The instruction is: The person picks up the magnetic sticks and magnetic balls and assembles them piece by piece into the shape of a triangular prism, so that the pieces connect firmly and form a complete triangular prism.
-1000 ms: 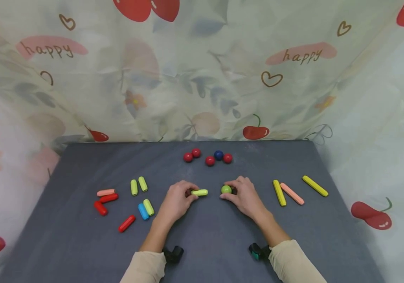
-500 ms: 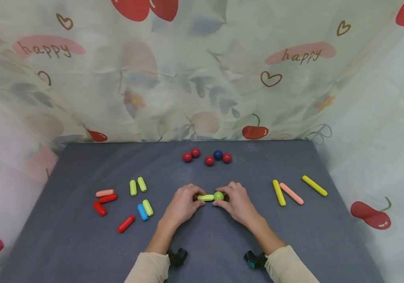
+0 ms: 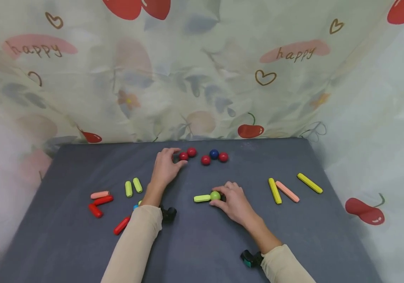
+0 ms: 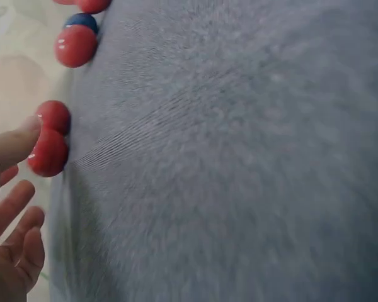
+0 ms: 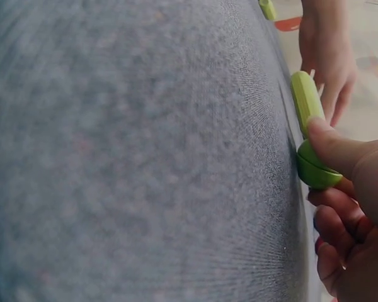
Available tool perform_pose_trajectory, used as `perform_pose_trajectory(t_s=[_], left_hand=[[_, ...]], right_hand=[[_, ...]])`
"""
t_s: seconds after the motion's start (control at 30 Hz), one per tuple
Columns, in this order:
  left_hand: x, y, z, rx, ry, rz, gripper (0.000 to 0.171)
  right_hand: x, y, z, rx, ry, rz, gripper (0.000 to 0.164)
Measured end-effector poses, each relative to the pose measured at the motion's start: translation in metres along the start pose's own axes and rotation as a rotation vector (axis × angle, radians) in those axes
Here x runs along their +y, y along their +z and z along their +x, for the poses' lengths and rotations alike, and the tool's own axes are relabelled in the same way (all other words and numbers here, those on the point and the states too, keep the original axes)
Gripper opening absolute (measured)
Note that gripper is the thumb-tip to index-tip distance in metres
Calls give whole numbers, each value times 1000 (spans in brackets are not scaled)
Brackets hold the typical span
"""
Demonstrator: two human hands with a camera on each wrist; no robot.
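My right hand [image 3: 234, 200] pinches a green ball [image 3: 215, 195] between thumb and fingers, low over the table. A short yellow-green stick [image 3: 201, 198] lies end-on against the ball's left side; in the right wrist view this stick [image 5: 305, 100] points away from the thumb. At the back, my left hand [image 3: 164, 167] reaches around a red ball [image 3: 183, 156], thumb in front and fingers behind. The left wrist view shows the left thumb right at the pair of red balls, with the other fingers spread and apart from the near red ball [image 4: 48, 153].
Another red ball [image 3: 191, 152] sits beside the first. Further right are two more red balls and a blue ball [image 3: 214, 154]. Red, pink and yellow-green short sticks [image 3: 128, 189] lie left, partly behind the left sleeve. Longer yellow and pink sticks [image 3: 287, 191] lie right.
My left hand has let go of the yellow-green stick and moved up and left to the red balls. Earlier, both hands brought stick and green ball together; the right hand still holds the ball.
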State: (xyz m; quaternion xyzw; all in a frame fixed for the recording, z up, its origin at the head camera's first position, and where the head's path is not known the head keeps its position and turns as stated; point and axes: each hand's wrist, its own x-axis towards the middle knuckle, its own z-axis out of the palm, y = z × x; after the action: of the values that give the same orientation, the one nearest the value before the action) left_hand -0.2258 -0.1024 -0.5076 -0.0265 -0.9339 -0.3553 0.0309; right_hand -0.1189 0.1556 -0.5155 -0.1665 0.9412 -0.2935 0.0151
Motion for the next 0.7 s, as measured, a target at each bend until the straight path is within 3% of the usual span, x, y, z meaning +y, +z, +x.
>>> perform_pose_trajectory(t_s=[0.2, 0.37, 0.53, 0.7], left_hand=[[-6, 8, 8, -31, -12, 82, 49], [-5, 4, 2, -37, -6, 120, 41], [-2, -9, -18, -46, -2, 133, 39], [9, -18, -55, -96, 22, 95, 39]], right_hand=[[0, 6, 0, -7, -7, 10, 43], [0, 7, 1, 11, -10, 7, 42], [1, 6, 1, 11, -6, 4, 43], [3, 3, 0, 10, 2, 15, 43]])
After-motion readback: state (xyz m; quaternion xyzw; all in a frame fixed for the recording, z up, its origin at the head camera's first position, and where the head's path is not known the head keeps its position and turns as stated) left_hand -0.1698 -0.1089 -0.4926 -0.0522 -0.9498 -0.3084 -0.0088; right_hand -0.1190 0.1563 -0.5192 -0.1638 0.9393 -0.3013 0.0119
